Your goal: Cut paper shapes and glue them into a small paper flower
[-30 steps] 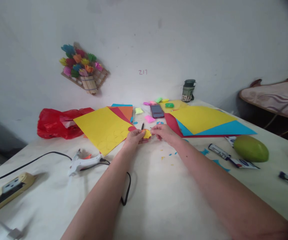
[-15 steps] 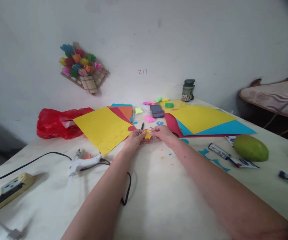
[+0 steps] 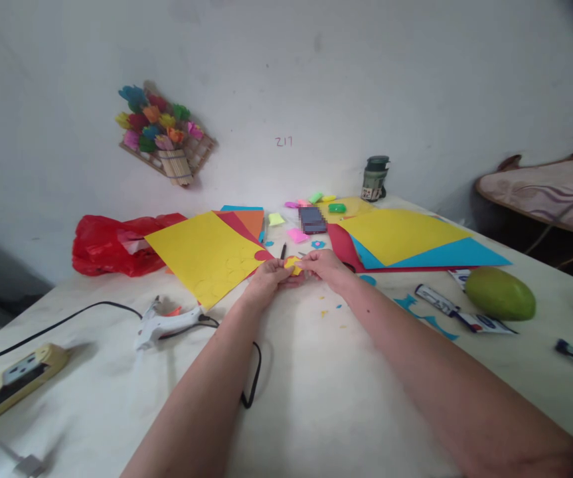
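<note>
Between my two hands is a small yellow paper piece [image 3: 293,265] with a scalloped edge, held just above the table. My left hand [image 3: 269,275] pinches it from the left, fingers closed. The fingers of my right hand [image 3: 327,265] are closed on its right side. Just beyond my hands lie a black pen [image 3: 283,251] and a blue paper flower [image 3: 319,245] with a pink centre. A red paper circle [image 3: 262,255] rests on the corner of a yellow sheet [image 3: 201,255] marked with drawn outlines, left of my hands.
A white glue gun [image 3: 166,326] with a black cord and a power strip [image 3: 14,385] are at the left. Coloured sheets [image 3: 406,236], a green mango [image 3: 499,294], glue tubes [image 3: 485,324] and blue scraps [image 3: 428,320] lie right. A phone [image 3: 312,220] and bottle [image 3: 374,179] stand farther back.
The yellow paper piece has turned slightly between my fingers and shows more of its surface. My hands stay in nearly the same place.
</note>
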A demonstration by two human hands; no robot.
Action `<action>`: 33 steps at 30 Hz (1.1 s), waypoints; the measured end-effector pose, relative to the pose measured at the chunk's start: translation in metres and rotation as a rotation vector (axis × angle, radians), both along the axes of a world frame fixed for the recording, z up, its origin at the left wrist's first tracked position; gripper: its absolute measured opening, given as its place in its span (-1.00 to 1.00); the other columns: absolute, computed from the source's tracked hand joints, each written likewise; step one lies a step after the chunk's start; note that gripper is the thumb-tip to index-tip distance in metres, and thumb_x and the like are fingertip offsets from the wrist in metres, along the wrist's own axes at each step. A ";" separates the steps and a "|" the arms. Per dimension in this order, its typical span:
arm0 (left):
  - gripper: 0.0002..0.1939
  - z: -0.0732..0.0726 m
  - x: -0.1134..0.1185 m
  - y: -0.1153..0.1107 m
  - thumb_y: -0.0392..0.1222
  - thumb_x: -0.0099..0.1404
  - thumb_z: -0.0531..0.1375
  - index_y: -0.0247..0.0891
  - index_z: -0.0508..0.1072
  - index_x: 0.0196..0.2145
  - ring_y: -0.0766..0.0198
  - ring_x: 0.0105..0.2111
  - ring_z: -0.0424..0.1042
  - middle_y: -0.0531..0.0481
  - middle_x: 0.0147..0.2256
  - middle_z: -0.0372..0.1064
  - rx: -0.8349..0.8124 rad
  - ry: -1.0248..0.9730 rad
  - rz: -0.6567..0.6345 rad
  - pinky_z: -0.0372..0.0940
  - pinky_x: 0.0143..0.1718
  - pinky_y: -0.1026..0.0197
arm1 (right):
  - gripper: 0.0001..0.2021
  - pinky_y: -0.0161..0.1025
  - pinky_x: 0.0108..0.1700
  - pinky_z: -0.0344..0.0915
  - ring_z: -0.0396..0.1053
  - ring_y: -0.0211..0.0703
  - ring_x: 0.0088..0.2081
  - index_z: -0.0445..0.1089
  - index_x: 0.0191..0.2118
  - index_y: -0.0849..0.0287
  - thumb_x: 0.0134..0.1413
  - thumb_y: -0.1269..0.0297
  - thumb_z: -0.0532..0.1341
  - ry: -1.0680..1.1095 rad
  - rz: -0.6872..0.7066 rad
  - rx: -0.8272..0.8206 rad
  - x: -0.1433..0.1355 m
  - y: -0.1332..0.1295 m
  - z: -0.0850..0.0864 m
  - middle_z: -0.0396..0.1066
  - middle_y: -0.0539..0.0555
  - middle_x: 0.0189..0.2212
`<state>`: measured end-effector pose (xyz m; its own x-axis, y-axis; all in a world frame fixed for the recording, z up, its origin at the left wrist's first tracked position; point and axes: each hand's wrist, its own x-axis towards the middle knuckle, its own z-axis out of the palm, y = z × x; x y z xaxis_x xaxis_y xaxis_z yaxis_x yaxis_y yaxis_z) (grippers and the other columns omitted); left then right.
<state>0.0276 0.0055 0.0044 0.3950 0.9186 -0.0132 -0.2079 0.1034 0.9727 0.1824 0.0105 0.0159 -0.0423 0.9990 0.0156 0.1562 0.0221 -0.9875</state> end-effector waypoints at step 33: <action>-0.80 -0.003 -0.001 0.003 -0.20 0.02 0.25 -0.36 0.35 -0.40 0.19 -0.40 0.47 -0.12 -0.42 0.45 0.005 0.021 0.013 0.36 -0.33 0.19 | -0.84 -0.42 -0.69 -0.01 0.15 -0.40 -0.66 0.31 -0.58 0.25 -0.20 0.26 0.21 0.112 0.099 -0.004 0.007 0.002 -0.001 0.25 -0.03 -0.67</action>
<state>0.0270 0.0086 0.0018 0.3827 0.9237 -0.0162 -0.1891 0.0955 0.9773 0.1892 0.0124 0.0153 -0.1385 0.9901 0.0215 0.0420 0.0276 -0.9987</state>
